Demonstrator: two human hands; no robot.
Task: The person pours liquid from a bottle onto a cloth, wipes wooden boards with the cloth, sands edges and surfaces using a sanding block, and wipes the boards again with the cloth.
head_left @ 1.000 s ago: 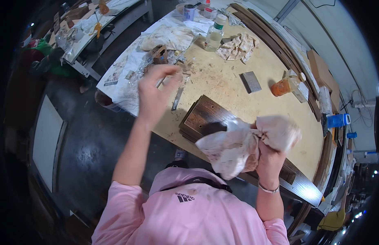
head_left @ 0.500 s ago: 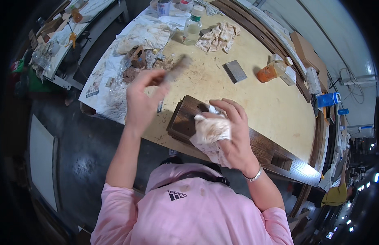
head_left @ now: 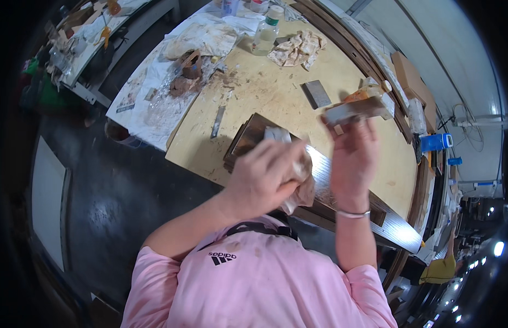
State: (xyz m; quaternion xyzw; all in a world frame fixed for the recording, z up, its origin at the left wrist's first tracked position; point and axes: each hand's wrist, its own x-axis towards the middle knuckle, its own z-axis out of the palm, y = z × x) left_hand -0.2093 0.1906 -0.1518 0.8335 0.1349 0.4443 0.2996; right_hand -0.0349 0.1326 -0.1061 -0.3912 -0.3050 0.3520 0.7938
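Note:
My left hand (head_left: 259,177), slightly smeared by motion, is closed on a crumpled, brown-stained white rag (head_left: 304,191) over the dark wooden piece (head_left: 245,141). That long piece lies along the table's near edge and has a rectangular cutout near its right end. My right hand (head_left: 356,153), with a bracelet at the wrist, grips a flat brown-grey block (head_left: 355,110) raised above the table, right of the rag. A thin metal strip (head_left: 218,121) lies on the table just left of the wood. Beyond the wood sits a dark grey rectangular block (head_left: 316,94).
A clear bottle with a white cap (head_left: 265,35) stands at the back beside a crumpled stained cloth (head_left: 300,49). An orange-liquid bottle (head_left: 356,96) is partly hidden behind my raised block. Stained white sheeting (head_left: 150,117) covers the table's left side. Long dark boards (head_left: 341,33) line the far edge.
The rag has passed from my right hand to my left, and my right hand now holds the block that was in my left. My left hand moved right and nearer; my right rose rightward.

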